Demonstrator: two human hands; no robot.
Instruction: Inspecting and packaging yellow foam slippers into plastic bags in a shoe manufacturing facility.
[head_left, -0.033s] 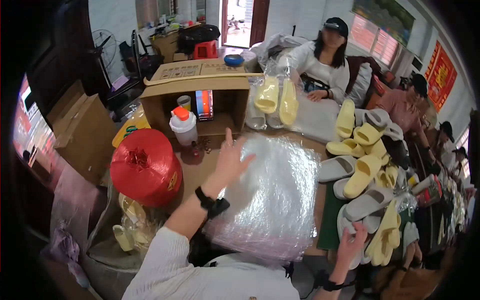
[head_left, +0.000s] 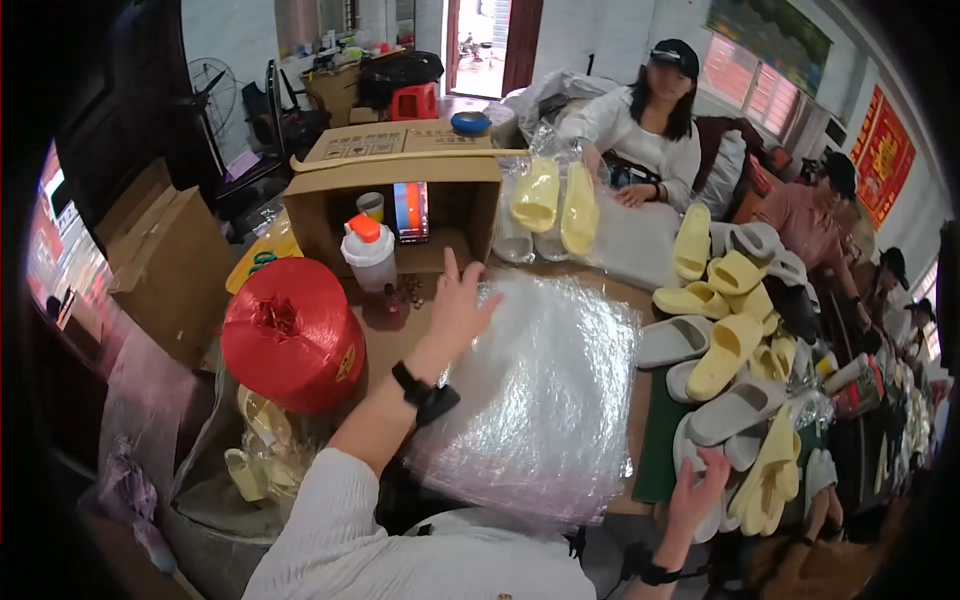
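A crowded workroom: a fan (head_left: pixel 213 88) and stacked cartons (head_left: pixel 165 262) stand at the far left, an open doorway (head_left: pixel 482 40) at the back, windows (head_left: pixel 765 95) at the right. A brown counter (head_left: pixel 390 335) carries a red twine spool (head_left: pixel 292 333) at its left edge. Behind it, an open box (head_left: pixel 400 195) lying on its side holds a white bottle (head_left: pixel 369 255) with an orange cap, a cup (head_left: pixel 371 206) and tape rolls (head_left: pixel 411 211). The left hand (head_left: pixel 458 308), its grip spread flat, rests on the far left edge of a stack of clear bags (head_left: pixel 540 395) in the counter's middle. Two people sit beyond. Right of the bags lies a heap of yellow and grey slippers (head_left: pixel 730 350). The right hand (head_left: pixel 697 490), grip spread, touches a grey slipper at the near edge.
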